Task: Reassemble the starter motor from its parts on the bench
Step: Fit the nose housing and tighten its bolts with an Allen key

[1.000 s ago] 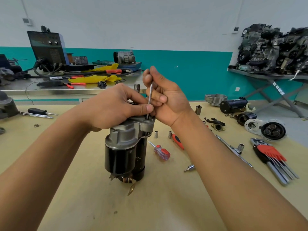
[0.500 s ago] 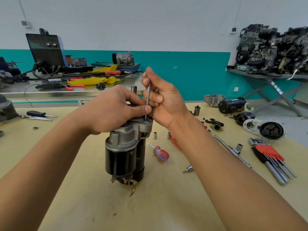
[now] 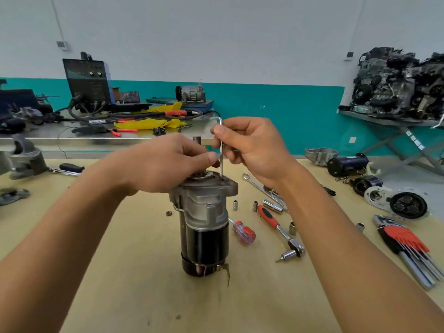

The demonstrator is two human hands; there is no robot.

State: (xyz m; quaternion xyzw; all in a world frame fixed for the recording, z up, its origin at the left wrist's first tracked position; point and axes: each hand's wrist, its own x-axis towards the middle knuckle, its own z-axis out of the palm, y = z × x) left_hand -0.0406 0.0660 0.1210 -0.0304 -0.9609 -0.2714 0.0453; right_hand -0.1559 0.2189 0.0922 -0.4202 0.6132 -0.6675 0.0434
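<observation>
Motor [image 3: 206, 224] looks heavy and tippy, so it's held at the top by left grip [image 3: 165, 164]; key [image 3: 221, 168] is pinched in right grip [image 3: 254, 150].

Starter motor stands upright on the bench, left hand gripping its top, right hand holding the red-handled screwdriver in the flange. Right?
Not quite. The right hand pinches an L-shaped hex key, its long leg standing in the flange of the starter motor. The red-handled screwdriver lies on the bench beside the motor. The head view shows it. The rest holds: motor upright, left hand gripping its top.
</observation>
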